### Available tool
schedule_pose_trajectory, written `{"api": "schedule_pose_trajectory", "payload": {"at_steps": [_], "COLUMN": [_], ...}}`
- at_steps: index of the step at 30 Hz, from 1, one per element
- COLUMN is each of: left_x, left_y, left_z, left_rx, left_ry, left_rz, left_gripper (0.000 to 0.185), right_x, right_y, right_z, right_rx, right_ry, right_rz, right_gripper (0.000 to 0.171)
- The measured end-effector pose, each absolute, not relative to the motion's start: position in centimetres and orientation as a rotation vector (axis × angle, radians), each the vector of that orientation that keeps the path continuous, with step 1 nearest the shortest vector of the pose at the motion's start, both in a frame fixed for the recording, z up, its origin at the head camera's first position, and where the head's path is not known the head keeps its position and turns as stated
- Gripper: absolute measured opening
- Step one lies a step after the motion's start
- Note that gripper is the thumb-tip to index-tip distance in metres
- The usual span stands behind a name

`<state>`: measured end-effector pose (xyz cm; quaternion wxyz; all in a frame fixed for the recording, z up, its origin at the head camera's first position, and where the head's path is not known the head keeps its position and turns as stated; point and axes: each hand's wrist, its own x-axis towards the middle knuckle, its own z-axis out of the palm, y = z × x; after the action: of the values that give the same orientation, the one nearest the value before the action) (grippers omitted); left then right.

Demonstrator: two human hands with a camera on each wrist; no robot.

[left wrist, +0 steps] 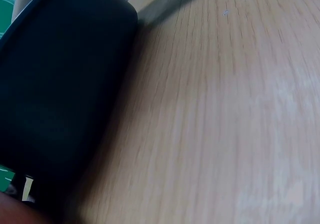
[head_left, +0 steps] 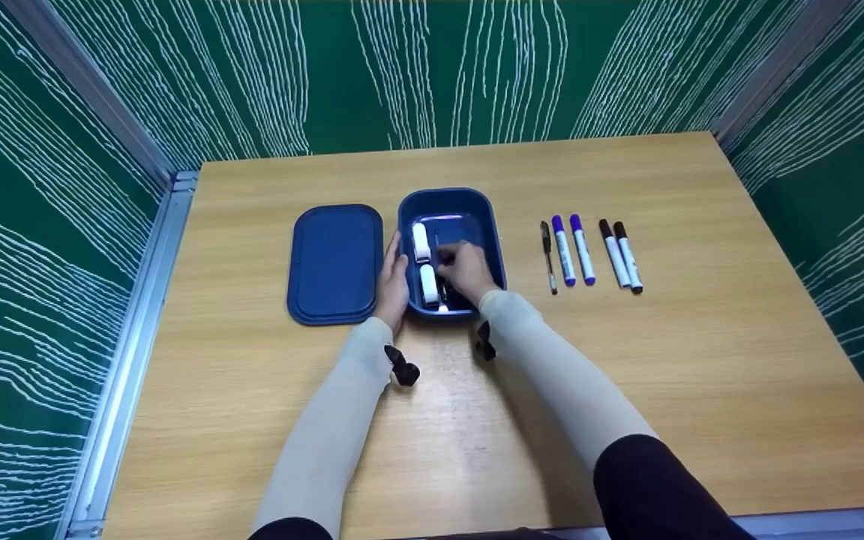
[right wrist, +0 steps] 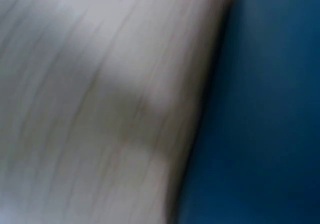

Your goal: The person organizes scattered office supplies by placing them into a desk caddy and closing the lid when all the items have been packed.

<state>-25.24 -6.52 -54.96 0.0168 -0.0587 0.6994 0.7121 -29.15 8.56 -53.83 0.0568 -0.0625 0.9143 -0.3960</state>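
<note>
Right hand [head_left: 468,270], fingers bent, is inside the box [head_left: 447,201] at mid-frame, its hold unclear; left hand [head_left: 393,286], fingers straight, lies along the box's left wall.

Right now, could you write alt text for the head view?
A person's right hand is inside an open blue box with two white objects, the left hand at its left wall. A blue lid lies left, a pen and four markers right.

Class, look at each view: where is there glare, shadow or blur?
Head: glare on the table between the sleeves, a soft shadow beside the right one; left wrist: the box almost black; right wrist: table grain blurred, shadow across it.
</note>
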Motion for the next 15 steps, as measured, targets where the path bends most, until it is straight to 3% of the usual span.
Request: {"api": "schedule_pose_trajectory", "payload": {"at_steps": [9, 15], "left_x": [-25.41, -25.32], "left_y": [-6.71, -6.64], "left_z": [-54.82, -54.83], "left_rx": [-0.18, -0.194], "left_ry": [2.166, 2.148], "left_rz": [2.207, 2.211], "left_gripper": [0.051, 0.05], "right_x": [-29.19, -29.18], "right_y": [8.2, 8.32], "right_z": [-53.61, -53.58], "right_rx": [-0.227, -0.152], "right_ry": [2.841, 2.835], "right_rz": [-1.165, -1.179], "right_gripper": [0.023, 0.031]}}
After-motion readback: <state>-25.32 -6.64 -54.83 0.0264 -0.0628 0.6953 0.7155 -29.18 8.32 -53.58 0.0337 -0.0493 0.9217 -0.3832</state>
